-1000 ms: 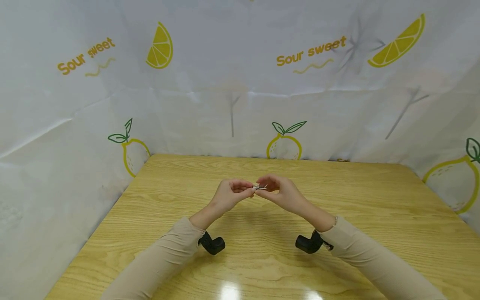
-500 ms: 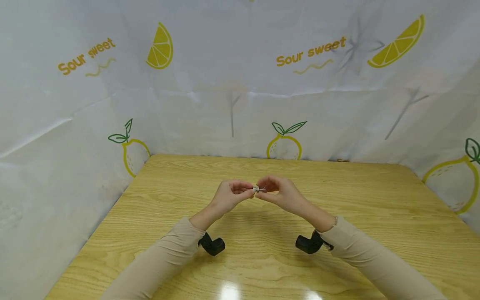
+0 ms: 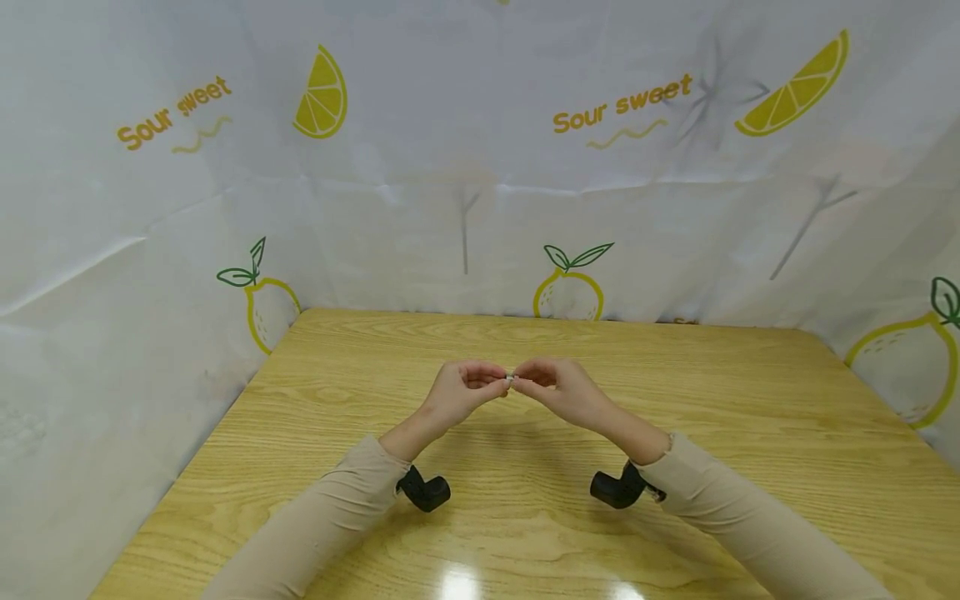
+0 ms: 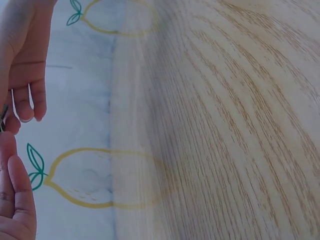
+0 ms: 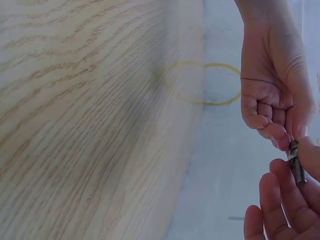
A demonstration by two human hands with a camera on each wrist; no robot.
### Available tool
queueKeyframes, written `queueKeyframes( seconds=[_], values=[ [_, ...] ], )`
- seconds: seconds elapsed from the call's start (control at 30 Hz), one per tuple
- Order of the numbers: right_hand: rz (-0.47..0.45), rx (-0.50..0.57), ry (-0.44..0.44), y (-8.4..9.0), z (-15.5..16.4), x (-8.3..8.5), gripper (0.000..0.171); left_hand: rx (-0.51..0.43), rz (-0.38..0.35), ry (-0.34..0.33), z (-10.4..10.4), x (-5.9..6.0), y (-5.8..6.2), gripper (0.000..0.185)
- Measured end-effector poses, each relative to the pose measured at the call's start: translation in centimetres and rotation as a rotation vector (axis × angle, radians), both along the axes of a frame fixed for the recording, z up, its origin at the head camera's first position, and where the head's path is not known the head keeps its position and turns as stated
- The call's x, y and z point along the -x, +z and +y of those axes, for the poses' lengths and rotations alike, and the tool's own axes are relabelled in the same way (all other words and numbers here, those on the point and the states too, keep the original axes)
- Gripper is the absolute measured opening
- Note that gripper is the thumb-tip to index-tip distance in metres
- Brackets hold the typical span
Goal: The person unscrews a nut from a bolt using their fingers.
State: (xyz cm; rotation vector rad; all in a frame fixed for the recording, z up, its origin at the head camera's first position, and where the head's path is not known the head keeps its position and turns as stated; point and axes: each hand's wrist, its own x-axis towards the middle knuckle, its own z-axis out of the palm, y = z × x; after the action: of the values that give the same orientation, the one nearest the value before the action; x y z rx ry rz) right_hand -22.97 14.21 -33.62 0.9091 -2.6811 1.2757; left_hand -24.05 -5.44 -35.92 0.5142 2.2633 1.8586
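Observation:
A small metal bolt (image 5: 300,175) with a threaded shank is held between the two hands above the table. My left hand (image 3: 459,392) pinches its upper end in the right wrist view, hiding the end itself. A short collar (image 5: 293,152), either a nut or a washer, sits round the bolt by the fingertips. My right hand (image 3: 567,392) pinches there with thumb and forefinger, and the shank points into its palm side. In the left wrist view, the right hand (image 4: 30,60) is above and the left hand (image 4: 15,200) below, both at the left edge.
A wood-grain table (image 3: 675,400) spreads under both hands. Behind it hangs a white cloth (image 3: 420,225) printed with lemons. Black wrist mounts (image 3: 618,487) project inward from both sleeves.
The right fingers have moved down slightly and closed in round the bolt, covering the shank that showed earlier. My left hand has stayed in place.

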Motion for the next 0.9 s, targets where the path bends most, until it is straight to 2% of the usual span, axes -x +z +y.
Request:
queueKeyframes(
  seconds=[0.13,0.27,0.5,0.6,0.73,0.9],
  values=[
    [0.015,0.019,-0.018,0.02,-0.09,-0.08,0.018,-0.005,0.0,0.002,0.05,0.05,-0.07,0.023],
    [0.01,0.044,-0.024,-0.03,-0.04,-0.11,0.023,-0.014,0.0,0.0,0.09,0.04,-0.06,0.023],
    [-0.037,-0.025,0.015,-0.01,0.17,0.15,0.027,-0.005,-0.014,-0.002,0.13,0.03,-0.02,0.024],
    [-0.012,-0.034,0.018,-0.11,0.17,0.19,0.024,-0.003,-0.013,0.002,0.11,0.0,0.02,0.023],
    [0.013,-0.012,-0.006,-0.14,0.07,0.19,0.019,-0.001,-0.013,0.013,0.12,0.0,0.08,0.024],
    [-0.026,0.02,-0.03,-0.11,0.02,0.14,0.025,-0.001,-0.008,0.016,0.14,0.04,0.05,0.024]
  ],
)
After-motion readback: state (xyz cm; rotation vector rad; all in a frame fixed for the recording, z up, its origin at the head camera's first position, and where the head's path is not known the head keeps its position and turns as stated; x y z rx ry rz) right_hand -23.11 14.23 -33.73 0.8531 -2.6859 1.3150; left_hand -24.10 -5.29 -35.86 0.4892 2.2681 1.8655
